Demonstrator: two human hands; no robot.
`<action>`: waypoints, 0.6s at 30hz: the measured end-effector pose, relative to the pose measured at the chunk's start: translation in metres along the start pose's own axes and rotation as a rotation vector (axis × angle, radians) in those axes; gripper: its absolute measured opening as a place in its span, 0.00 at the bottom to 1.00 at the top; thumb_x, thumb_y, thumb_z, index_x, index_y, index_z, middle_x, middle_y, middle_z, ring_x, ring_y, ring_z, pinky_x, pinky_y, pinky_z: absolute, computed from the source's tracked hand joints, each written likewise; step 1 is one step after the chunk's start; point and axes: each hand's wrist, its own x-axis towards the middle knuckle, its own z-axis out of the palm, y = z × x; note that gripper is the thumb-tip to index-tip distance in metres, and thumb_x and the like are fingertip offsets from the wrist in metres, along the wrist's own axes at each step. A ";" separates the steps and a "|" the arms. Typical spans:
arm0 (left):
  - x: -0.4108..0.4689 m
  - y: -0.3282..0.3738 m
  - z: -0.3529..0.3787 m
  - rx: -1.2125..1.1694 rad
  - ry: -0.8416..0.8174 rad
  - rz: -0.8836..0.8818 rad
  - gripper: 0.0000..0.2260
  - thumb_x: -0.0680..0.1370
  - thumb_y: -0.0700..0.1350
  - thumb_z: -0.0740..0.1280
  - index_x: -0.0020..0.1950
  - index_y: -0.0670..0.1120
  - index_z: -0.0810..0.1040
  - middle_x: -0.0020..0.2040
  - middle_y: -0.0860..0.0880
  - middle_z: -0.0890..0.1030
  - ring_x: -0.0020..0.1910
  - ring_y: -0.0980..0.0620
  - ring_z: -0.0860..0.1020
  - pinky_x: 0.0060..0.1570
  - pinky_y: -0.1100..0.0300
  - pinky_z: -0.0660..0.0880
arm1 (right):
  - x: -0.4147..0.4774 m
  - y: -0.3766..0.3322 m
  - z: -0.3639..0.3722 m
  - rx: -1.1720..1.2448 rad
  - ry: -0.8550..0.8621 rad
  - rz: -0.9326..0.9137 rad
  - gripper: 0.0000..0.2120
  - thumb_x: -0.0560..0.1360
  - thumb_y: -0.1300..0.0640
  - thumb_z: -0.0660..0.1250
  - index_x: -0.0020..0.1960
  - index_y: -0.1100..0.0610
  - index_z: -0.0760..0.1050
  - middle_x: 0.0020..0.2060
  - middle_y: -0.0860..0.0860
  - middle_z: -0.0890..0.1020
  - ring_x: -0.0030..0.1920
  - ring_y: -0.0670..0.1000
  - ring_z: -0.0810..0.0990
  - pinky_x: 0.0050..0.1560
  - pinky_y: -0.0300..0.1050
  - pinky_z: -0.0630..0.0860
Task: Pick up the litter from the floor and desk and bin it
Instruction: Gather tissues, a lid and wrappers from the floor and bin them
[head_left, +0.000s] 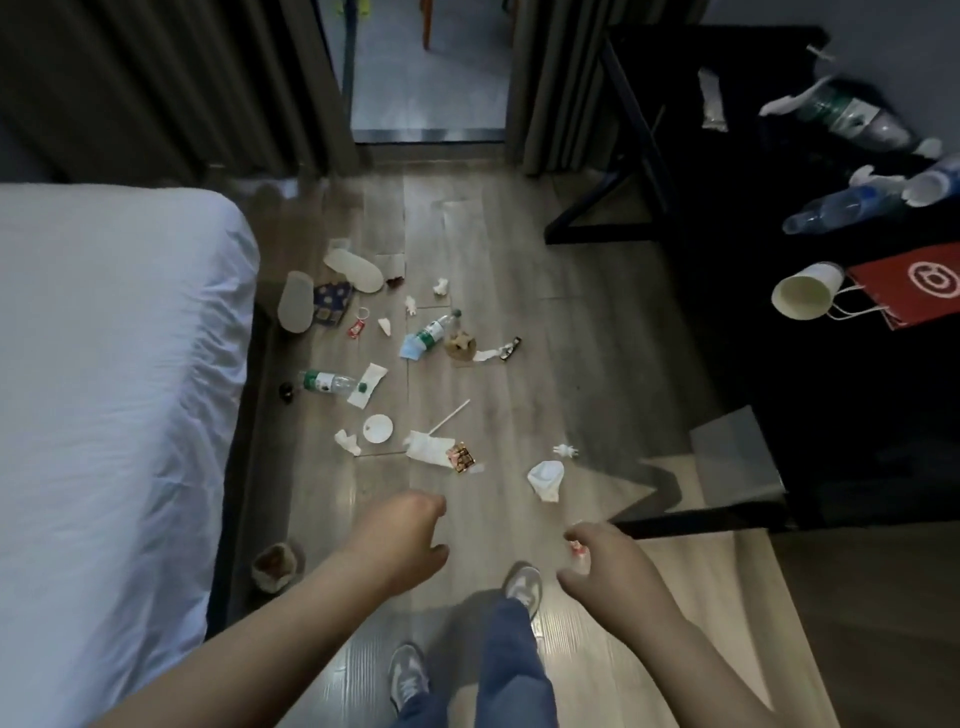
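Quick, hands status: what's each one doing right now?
Left hand: open, loosely curled, holding nothing.
Right hand: curled; whether it holds the red-white scrap cannot be told.

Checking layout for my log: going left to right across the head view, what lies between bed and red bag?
Bed → bottle nearest the bed → round white lid → crumpled white cup → tipped paper cup → red bag.

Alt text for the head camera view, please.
A person's left hand and right hand reach over a wooden floor strewn with bottles, tissues and wrappers. White bed at left; dark desk at right holds more bottles, a paper cup, a red bag.
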 end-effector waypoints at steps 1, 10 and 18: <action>0.013 0.004 0.000 -0.001 -0.007 0.000 0.16 0.75 0.51 0.65 0.60 0.47 0.74 0.57 0.49 0.79 0.56 0.48 0.77 0.54 0.55 0.74 | 0.010 0.007 -0.003 0.008 -0.003 0.014 0.23 0.73 0.53 0.67 0.68 0.53 0.72 0.64 0.48 0.75 0.64 0.47 0.73 0.62 0.39 0.70; 0.170 0.033 0.046 0.028 -0.042 0.062 0.19 0.77 0.53 0.64 0.66 0.49 0.71 0.61 0.51 0.77 0.59 0.51 0.76 0.54 0.59 0.72 | 0.136 0.099 0.009 0.126 0.018 0.187 0.23 0.73 0.52 0.67 0.68 0.51 0.71 0.63 0.48 0.75 0.61 0.46 0.75 0.57 0.36 0.70; 0.322 0.006 0.157 0.107 -0.139 0.141 0.16 0.76 0.51 0.64 0.62 0.47 0.73 0.58 0.49 0.78 0.57 0.49 0.76 0.54 0.57 0.75 | 0.262 0.184 0.109 0.232 0.060 0.362 0.23 0.72 0.54 0.69 0.67 0.53 0.72 0.59 0.53 0.77 0.56 0.51 0.77 0.49 0.37 0.69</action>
